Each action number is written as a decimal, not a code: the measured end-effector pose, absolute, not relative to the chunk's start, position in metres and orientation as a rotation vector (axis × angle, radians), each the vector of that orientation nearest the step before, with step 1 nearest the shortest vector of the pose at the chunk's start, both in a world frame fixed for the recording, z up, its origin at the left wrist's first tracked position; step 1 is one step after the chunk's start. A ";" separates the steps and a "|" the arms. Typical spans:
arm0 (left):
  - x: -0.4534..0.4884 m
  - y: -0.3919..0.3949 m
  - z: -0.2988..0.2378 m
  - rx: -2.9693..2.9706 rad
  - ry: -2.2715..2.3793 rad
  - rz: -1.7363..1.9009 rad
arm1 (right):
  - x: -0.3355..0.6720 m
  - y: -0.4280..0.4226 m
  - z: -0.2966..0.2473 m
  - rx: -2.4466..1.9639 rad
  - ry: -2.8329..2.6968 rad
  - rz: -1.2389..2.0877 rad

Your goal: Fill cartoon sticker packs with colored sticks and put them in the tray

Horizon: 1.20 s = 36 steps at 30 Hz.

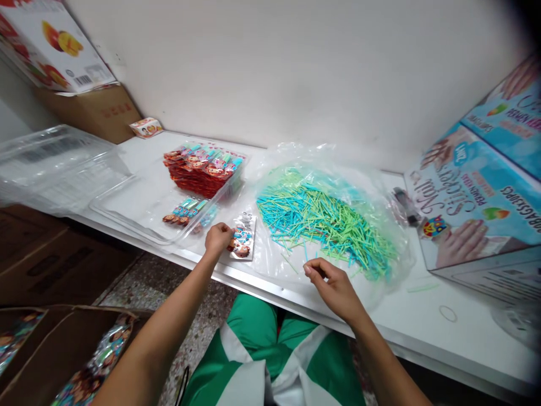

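head view: hands (218,239) (333,285) at printed packet (244,238) and sticks (321,217)

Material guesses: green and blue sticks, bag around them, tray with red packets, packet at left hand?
Sticks: probably plastic, given the uniform bright color; finish unclear.
Bag: thin, glossy clear plastic film; wrinkles and highlights show.
Tray: likely rigid clear plastic, shiny; see-through, with a formed rim.
Packet: looks like glossy printed film, possibly foil; it catches glare.

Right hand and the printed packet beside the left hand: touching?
Apart; the head view shows a clear gap between the right hand and the printed packet.
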<state>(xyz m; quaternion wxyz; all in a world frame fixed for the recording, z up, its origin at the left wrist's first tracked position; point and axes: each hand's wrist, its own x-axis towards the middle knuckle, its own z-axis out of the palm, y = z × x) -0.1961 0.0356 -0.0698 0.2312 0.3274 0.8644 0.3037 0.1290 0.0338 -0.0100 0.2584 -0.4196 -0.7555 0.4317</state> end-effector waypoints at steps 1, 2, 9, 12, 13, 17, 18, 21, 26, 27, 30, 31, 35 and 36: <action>-0.197 0.034 -0.067 0.914 2.391 0.860 | 0.130 0.034 -0.012 -1.142 -2.047 1.170; -0.197 0.031 -0.065 0.932 2.411 0.882 | 0.130 0.034 -0.013 -1.147 -2.048 1.172; -0.158 0.014 -0.043 0.777 1.918 1.440 | 0.102 0.034 -0.028 -1.174 -1.934 1.293; -0.116 0.001 -0.037 0.648 1.612 1.486 | 0.078 0.037 -0.038 -1.199 -1.719 1.506; -0.103 -0.004 -0.036 0.640 1.560 1.463 | 0.072 0.039 -0.041 -1.189 -1.659 1.594; -0.072 -0.017 -0.035 0.638 1.429 1.311 | 0.065 0.039 -0.052 -1.079 -1.599 1.671; -0.070 -0.017 -0.036 0.641 1.382 1.268 | 0.067 0.038 -0.053 -1.050 -1.641 1.665; -0.071 -0.014 -0.041 0.659 1.227 1.164 | 0.081 0.030 -0.051 -0.964 -1.851 1.680; -0.072 -0.007 -0.057 0.573 1.212 1.145 | 0.129 0.040 -0.045 -1.112 -2.265 1.380; -0.071 -0.006 -0.060 0.558 1.223 1.146 | 0.140 0.047 -0.045 -1.258 -2.389 1.107; -0.068 -0.004 -0.065 0.622 1.254 1.126 | 0.165 0.068 -0.049 -1.632 -2.755 0.340; -0.068 -0.003 -0.067 0.683 1.291 1.110 | 0.168 0.075 -0.050 -1.655 -2.840 0.213; -0.069 -0.004 -0.079 1.060 1.527 0.984 | 0.150 0.092 -0.054 -1.534 -2.999 0.168; -0.070 -0.006 -0.083 1.139 1.570 0.952 | 0.141 0.095 -0.055 -1.496 -3.018 0.184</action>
